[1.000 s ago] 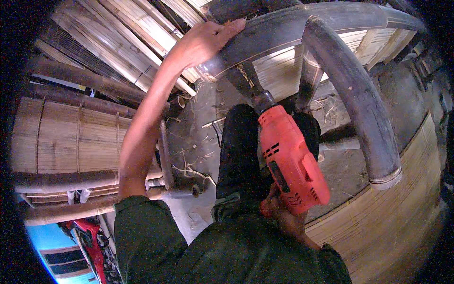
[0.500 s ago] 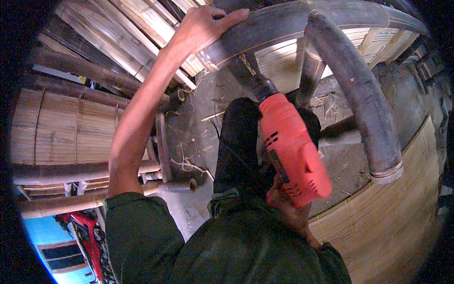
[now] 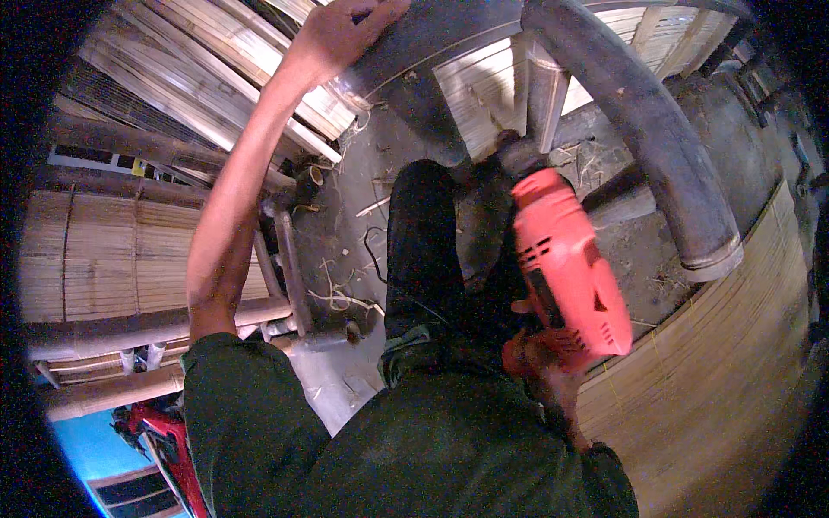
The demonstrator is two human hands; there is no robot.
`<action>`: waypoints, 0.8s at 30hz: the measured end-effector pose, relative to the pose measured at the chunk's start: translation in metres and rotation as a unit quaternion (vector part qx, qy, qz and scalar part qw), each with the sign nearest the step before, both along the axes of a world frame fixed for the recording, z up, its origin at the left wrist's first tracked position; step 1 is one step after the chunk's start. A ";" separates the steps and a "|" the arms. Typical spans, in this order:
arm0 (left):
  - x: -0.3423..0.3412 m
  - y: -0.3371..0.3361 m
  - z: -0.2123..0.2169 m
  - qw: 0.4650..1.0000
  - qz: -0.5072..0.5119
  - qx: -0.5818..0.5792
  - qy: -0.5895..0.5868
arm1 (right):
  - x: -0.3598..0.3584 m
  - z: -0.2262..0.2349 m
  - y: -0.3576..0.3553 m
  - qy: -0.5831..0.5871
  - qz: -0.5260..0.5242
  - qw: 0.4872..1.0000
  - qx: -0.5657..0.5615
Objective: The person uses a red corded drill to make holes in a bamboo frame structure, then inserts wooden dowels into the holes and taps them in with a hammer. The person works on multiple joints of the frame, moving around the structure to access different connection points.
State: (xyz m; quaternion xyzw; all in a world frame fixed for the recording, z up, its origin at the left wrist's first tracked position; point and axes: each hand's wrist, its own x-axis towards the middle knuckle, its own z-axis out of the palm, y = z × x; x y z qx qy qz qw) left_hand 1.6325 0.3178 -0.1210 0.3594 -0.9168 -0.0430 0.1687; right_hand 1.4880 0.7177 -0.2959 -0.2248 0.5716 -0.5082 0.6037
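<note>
My left hand [image 3: 338, 39] grips the left end of a thick dark bamboo pole [image 3: 432, 34] at the top of the view. Its thumb lies stretched along the pole and its other fingers curl over it. In my right hand [image 3: 553, 375] is a red power drill [image 3: 566, 250], held by its handle in front of my body. The drill points away from me, below the pole. Its dark chuck [image 3: 518, 155] is blurred, and I cannot make out the bit against the background.
A curved dark bamboo piece [image 3: 639, 121] runs from the pole toward the right. Split bamboo slats [image 3: 173, 78] lie at the far left, above a bamboo bench [image 3: 104, 250]. A woven bamboo sheet [image 3: 699, 388] lies at the near right. Shavings [image 3: 332, 293] litter the floor.
The drill has swung right and slightly away from the pole's left end. The pole and my left hand appear higher and further left in the view. Both holds are unchanged.
</note>
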 end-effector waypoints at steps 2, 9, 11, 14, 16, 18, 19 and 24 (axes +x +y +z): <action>-0.003 0.009 0.005 0.994 0.090 0.067 -0.007 | 0.005 -0.009 -0.007 0.016 0.050 0.998 0.032; -0.006 0.009 0.000 0.992 0.091 0.086 0.028 | 0.027 -0.018 -0.009 -0.143 -0.020 0.989 -0.014; -0.008 0.004 0.002 0.995 0.088 0.048 -0.008 | 0.028 -0.011 -0.020 -0.109 -0.042 0.988 -0.103; 0.005 -0.005 -0.010 0.996 0.065 0.041 0.046 | 0.034 0.000 -0.029 -0.097 -0.070 0.981 -0.153; 0.009 -0.008 -0.013 0.994 0.082 0.052 0.043 | 0.034 -0.002 -0.031 -0.076 -0.070 0.981 -0.163; 0.008 -0.009 -0.012 0.994 0.087 0.054 0.031 | 0.031 -0.010 -0.032 -0.037 -0.047 0.983 -0.172; 0.008 -0.007 -0.010 0.995 0.085 0.049 0.018 | 0.032 -0.014 -0.033 -0.037 -0.039 0.984 -0.170; -0.002 -0.001 -0.003 0.992 0.094 0.088 0.004 | 0.038 -0.020 -0.040 -0.091 -0.073 0.980 -0.160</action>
